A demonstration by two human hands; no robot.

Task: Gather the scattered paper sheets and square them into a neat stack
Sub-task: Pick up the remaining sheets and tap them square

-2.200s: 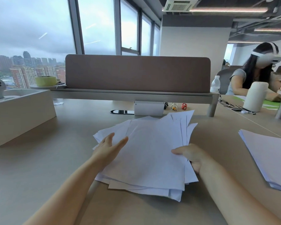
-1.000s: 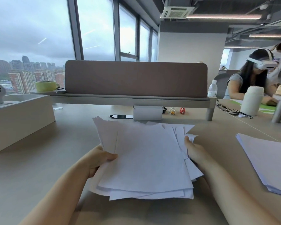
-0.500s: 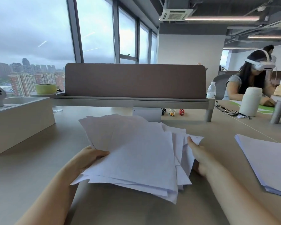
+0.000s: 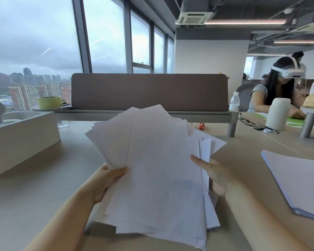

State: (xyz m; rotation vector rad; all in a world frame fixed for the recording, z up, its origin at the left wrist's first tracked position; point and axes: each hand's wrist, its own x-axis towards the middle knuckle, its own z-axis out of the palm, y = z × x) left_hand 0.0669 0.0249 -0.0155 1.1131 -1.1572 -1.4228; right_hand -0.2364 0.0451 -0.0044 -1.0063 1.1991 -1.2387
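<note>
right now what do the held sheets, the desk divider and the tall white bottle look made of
Sheets: thin matte white paper, flexing and fanned. Desk divider: probably felt or fabric cover, brown, no glare. Tall white bottle: smooth matte, plastic or coated metal; cannot tell which.

I can read no text, number or brand anywhere. The paper sheets [image 4: 161,178] that my left hand [image 4: 105,182] and right hand [image 4: 214,176] hold show me only plain white faces. The label on the water bottle [image 4: 234,103] is too small and blurred to make out, and so are the markings on the little red thing [image 4: 201,126] on the surface [image 4: 43,196].
</note>
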